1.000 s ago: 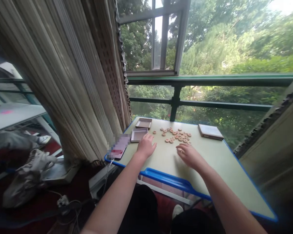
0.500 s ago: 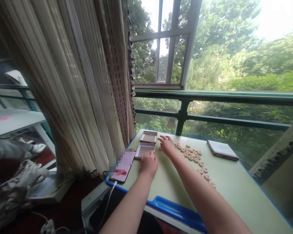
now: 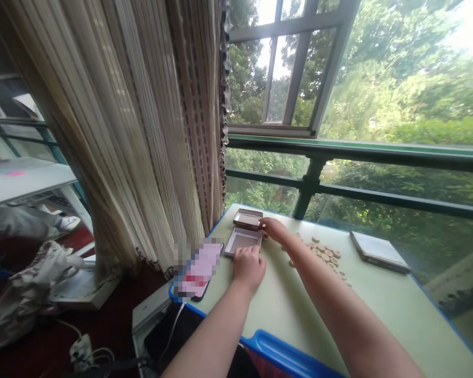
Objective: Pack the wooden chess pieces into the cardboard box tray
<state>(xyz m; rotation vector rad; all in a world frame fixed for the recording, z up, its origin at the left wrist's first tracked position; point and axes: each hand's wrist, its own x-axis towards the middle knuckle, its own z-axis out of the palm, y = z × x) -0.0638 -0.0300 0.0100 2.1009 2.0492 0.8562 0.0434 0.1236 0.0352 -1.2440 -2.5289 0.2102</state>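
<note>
Two shallow open box halves lie one behind the other on the pale green table (image 3: 295, 310). My left hand (image 3: 249, 266) curls its fingers over the near edge of the nearer box half (image 3: 230, 245). At the right end of the farther box half (image 3: 247, 218), my right hand (image 3: 275, 230) has its fingers bent and closed against the edge. Both box halves look empty. Round wooden xiangqi pieces (image 3: 325, 253) lie scattered right of my right hand, partly hidden by my forearm. A small piece lies just under the right fingers.
A phone (image 3: 201, 270) with a white cable lies on the table's left side. A flat white box (image 3: 379, 251) lies at the far right. A blue trough (image 3: 287, 349) runs along the near edge. Curtain (image 3: 142, 131) and green railing (image 3: 362, 194) border the table.
My right hand has moved from hovering with fingers spread to the right edge of the farther box half, fingers now closed. My left hand stays at the nearer half. The view has shifted slightly.
</note>
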